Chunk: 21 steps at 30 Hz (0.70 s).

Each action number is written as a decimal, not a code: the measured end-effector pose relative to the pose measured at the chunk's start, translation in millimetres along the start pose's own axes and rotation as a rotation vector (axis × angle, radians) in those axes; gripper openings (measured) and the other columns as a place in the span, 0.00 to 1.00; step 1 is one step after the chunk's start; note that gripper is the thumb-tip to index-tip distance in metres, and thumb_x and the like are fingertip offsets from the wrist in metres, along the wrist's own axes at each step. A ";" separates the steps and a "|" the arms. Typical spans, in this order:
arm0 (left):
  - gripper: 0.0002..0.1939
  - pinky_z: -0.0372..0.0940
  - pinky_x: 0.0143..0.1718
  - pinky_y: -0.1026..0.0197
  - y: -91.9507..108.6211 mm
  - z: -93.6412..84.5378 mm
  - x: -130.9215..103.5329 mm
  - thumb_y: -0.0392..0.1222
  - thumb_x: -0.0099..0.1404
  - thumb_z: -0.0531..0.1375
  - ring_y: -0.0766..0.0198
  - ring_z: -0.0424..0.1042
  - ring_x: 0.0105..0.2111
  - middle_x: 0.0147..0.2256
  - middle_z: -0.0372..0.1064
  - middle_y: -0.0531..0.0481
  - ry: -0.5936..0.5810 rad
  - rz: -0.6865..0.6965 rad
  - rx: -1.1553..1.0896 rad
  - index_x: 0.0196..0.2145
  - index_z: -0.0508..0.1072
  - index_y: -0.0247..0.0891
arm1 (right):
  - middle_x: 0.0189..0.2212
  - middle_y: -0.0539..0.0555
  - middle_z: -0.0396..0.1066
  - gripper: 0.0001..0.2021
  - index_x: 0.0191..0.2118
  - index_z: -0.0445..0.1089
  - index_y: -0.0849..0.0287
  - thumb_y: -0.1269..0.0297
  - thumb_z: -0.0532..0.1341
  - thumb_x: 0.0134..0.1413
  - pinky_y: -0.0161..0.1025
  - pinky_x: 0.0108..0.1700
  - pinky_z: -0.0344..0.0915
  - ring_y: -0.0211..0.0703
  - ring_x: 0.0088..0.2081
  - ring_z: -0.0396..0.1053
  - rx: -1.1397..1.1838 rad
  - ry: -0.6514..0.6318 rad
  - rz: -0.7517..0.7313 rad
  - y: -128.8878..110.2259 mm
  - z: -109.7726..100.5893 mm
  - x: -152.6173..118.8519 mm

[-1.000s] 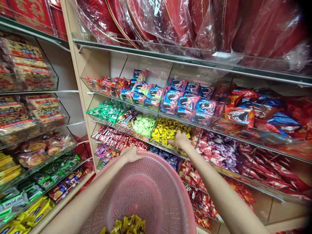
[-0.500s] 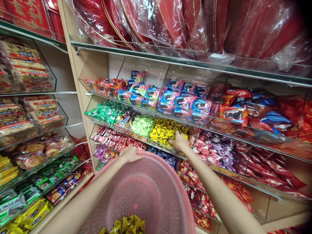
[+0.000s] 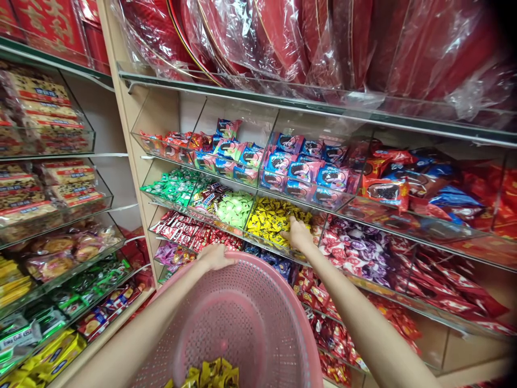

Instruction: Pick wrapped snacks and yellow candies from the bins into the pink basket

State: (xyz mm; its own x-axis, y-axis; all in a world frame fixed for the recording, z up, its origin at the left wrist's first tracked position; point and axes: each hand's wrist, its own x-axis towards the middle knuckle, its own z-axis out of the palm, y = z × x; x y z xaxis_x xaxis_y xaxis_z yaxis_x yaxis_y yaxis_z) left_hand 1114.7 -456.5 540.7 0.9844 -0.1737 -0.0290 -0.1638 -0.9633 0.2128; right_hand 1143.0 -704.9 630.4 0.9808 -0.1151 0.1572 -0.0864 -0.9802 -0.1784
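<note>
A pink perforated plastic basket (image 3: 258, 318) is tilted toward me at the bottom centre, with yellow-wrapped candies (image 3: 214, 373) lying in its lower part. My left hand (image 3: 216, 257) grips the basket's top rim, fingers wrapped over it. In a clear shelf bin sits a heap of yellow-wrapped candies (image 3: 269, 218). My right hand (image 3: 298, 231) reaches into the right side of this heap, its fingers bent down among the wrappers. Whether it holds any candy is hidden.
Clear bins hold green candies (image 3: 173, 186), light green candies (image 3: 235, 209), blue and pink packs (image 3: 301, 167) and purple and red candies (image 3: 355, 248). A glass shelf (image 3: 283, 99) with red plastic-wrapped items runs above. More packaged snacks (image 3: 44, 113) fill the left shelves.
My right hand stays at the yellow candies, with its fingers slightly shifted. The left hand and basket have hardly moved.
</note>
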 end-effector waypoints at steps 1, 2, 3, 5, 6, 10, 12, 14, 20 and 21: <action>0.28 0.65 0.32 0.56 0.2 0.3 0.1 0.68 0.52 0.50 0.49 0.73 0.35 0.33 0.74 0.42 0.001 0.000 0.000 0.30 0.72 0.40 | 0.47 0.64 0.63 0.23 0.53 0.55 0.58 0.63 0.58 0.51 0.45 0.42 0.62 0.57 0.47 0.66 0.005 0.010 -0.006 0.4 -1.3 -0.2; 0.29 0.65 0.32 0.56 0.5 0.7 0.2 0.68 0.52 0.50 0.49 0.73 0.35 0.33 0.74 0.41 0.003 0.000 0.000 0.30 0.72 0.40 | 0.47 0.64 0.63 0.23 0.53 0.54 0.58 0.64 0.57 0.51 0.45 0.42 0.62 0.57 0.47 0.66 0.012 0.020 -0.010 0.6 -2.8 -0.4; 0.29 0.65 0.32 0.56 0.7 1.2 0.4 0.68 0.52 0.50 0.48 0.73 0.35 0.32 0.74 0.41 0.004 0.000 0.001 0.30 0.72 0.40 | 0.47 0.63 0.63 0.23 0.54 0.54 0.58 0.65 0.57 0.51 0.45 0.42 0.62 0.57 0.47 0.66 0.021 0.031 -0.014 0.8 -4.4 -0.6; 0.29 0.65 0.32 0.55 0.7 2.5 1.2 0.69 0.52 0.49 0.48 0.73 0.35 0.32 0.74 0.41 0.008 0.001 0.003 0.30 0.72 0.40 | 0.48 0.64 0.63 0.23 0.54 0.55 0.58 0.66 0.57 0.51 0.47 0.43 0.62 0.58 0.48 0.65 0.043 0.057 -0.016 0.9 -7.6 -1.1; 0.29 0.65 0.32 0.56 0.5 3.3 1.7 0.69 0.52 0.49 0.48 0.73 0.35 0.32 0.74 0.41 0.010 0.001 0.006 0.30 0.72 0.40 | 0.48 0.64 0.63 0.22 0.53 0.55 0.59 0.66 0.57 0.51 0.47 0.44 0.61 0.58 0.48 0.65 0.056 0.071 -0.016 1.0 -9.1 -1.2; 0.30 0.65 0.33 0.55 -1.4 6.5 3.6 0.70 0.51 0.49 0.48 0.73 0.35 0.34 0.74 0.41 0.017 -0.005 0.014 0.31 0.72 0.40 | 0.46 0.65 0.65 0.19 0.50 0.59 0.59 0.66 0.57 0.51 0.49 0.46 0.60 0.58 0.48 0.65 0.145 0.138 -0.001 3.3 -13.9 0.0; 0.31 0.65 0.32 0.55 -2.5 7.7 4.0 0.71 0.51 0.49 0.48 0.73 0.35 0.34 0.74 0.41 0.018 -0.007 0.014 0.31 0.72 0.40 | 0.45 0.65 0.66 0.16 0.48 0.62 0.59 0.66 0.57 0.51 0.49 0.47 0.60 0.57 0.48 0.65 0.217 0.175 0.025 5.6 -15.4 3.0; 0.31 0.65 0.32 0.55 -3.1 8.5 3.7 0.71 0.51 0.49 0.48 0.73 0.35 0.33 0.74 0.41 0.018 -0.006 0.010 0.31 0.72 0.40 | 0.43 0.65 0.67 0.14 0.45 0.64 0.60 0.64 0.57 0.50 0.49 0.46 0.61 0.56 0.46 0.66 0.315 0.214 0.066 8.2 -15.9 8.1; 0.31 0.64 0.31 0.57 -2.2 7.3 0.4 0.71 0.51 0.49 0.50 0.73 0.34 0.32 0.74 0.44 0.013 -0.006 -0.008 0.30 0.73 0.41 | 0.30 0.59 0.69 0.16 0.38 0.68 0.66 0.59 0.60 0.47 0.40 0.29 0.69 0.45 0.28 0.70 0.784 0.303 0.188 12.4 -8.5 26.9; 0.31 0.64 0.31 0.57 -1.8 6.7 -0.2 0.71 0.51 0.49 0.50 0.73 0.34 0.32 0.74 0.44 0.013 -0.007 -0.009 0.30 0.73 0.41 | 0.32 0.58 0.69 0.16 0.39 0.68 0.66 0.59 0.60 0.46 0.38 0.27 0.70 0.43 0.28 0.70 0.874 0.326 0.195 12.3 -7.0 28.6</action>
State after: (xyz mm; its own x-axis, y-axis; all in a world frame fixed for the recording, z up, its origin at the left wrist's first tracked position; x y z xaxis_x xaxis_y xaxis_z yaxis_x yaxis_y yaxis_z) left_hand 1114.4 -456.1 533.8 0.9863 -0.1639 -0.0178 -0.1560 -0.9627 0.2212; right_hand 1168.8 -721.4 639.5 0.8546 -0.4325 0.2873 0.0469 -0.4868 -0.8723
